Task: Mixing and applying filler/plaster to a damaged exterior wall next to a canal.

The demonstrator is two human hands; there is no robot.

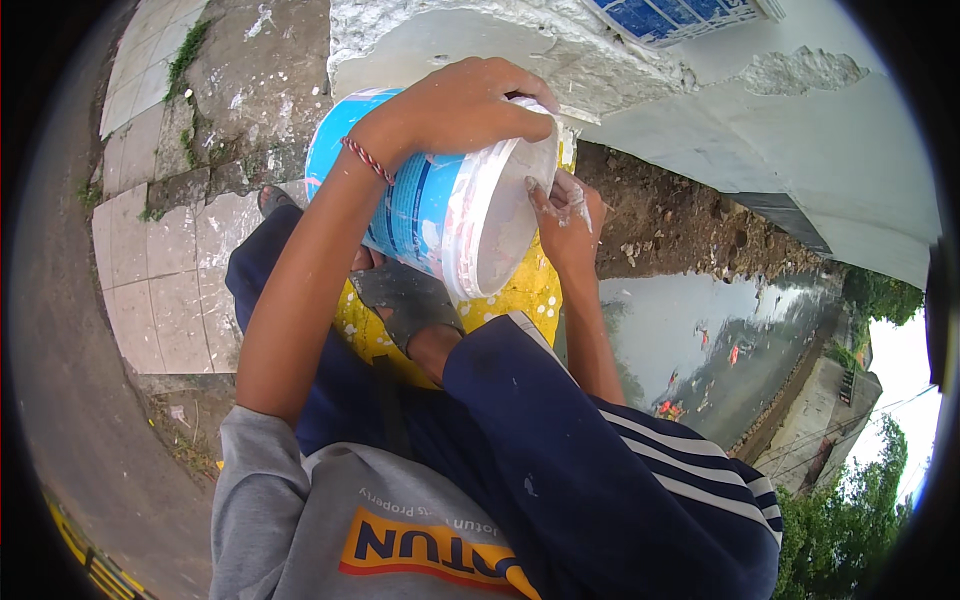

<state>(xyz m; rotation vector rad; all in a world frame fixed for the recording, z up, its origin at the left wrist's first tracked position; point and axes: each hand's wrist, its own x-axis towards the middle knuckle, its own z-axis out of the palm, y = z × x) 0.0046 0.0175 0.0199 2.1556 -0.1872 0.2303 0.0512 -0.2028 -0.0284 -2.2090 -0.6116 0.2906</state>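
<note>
A blue and white plastic paint bucket [420, 220] lies tilted on its side in front of me, its mouth facing right. Dried white paint coats its rim and inner wall. My left hand [475, 105] reaches across the top, its fingers curled over the upper rim. At the mouth, my right hand [572, 225] is closed on the right edge of the rim, with the thumb on the inside. White paint smears its fingers. How much paint is inside the bucket cannot be made out.
Beneath the bucket is a yellow, white-spotted ledge [535, 295], with my sandalled foot [412, 300] on it. A chipped white wall [640, 70] rises ahead. Water [700, 340] with floating litter lies below on the right. Paint-spotted paving tiles [165, 265] stretch left.
</note>
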